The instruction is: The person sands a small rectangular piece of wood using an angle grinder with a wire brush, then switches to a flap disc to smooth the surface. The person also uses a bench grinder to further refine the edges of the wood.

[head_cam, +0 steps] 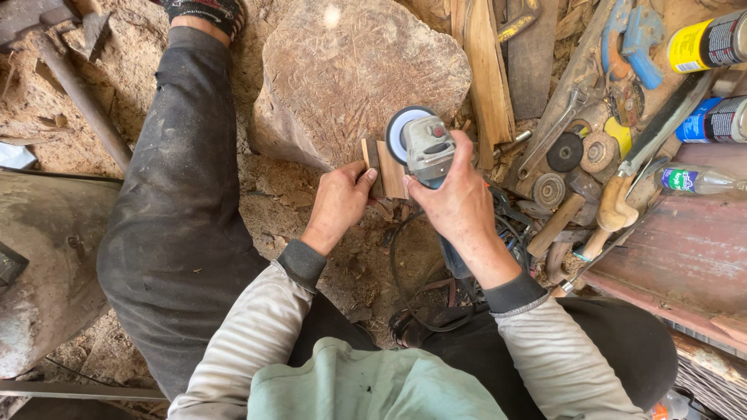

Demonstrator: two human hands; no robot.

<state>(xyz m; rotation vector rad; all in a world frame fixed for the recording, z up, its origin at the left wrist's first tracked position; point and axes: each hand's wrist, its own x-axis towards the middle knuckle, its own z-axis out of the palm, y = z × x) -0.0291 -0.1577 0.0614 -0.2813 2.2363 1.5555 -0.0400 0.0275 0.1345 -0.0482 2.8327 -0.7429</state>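
A small flat piece of wood [387,167] stands on edge at the foot of a big scarred wooden block [350,74], on ground strewn with shavings and sawdust. The left hand [340,201] is closed on the piece's left side, thumb laid along its near face and fingers curled behind it, pinching it against the block. The right hand [459,204] is wrapped tight round the body of a grey angle grinder [424,148], whose round white disc [405,132] sits just above the piece's right end; whether disc and wood touch cannot be told from this view. A black power cord [405,272] loops down from the grinder between the person's knees. Both arms wear pale ribbed sleeves with dark cuffs, and the legs in dark trousers spread to either side of the block. To the right of the grinder lies a clutter of tools: several round grinding discs [565,152], a spanner [556,128], a wooden-handled saw [622,198], a blue clamp [634,39], spray cans [708,43] and a small plastic bottle [696,180]. Long slats of wood [489,66] lean beside the block, and a rusty metal bar [82,97] lies on the ground at far left.
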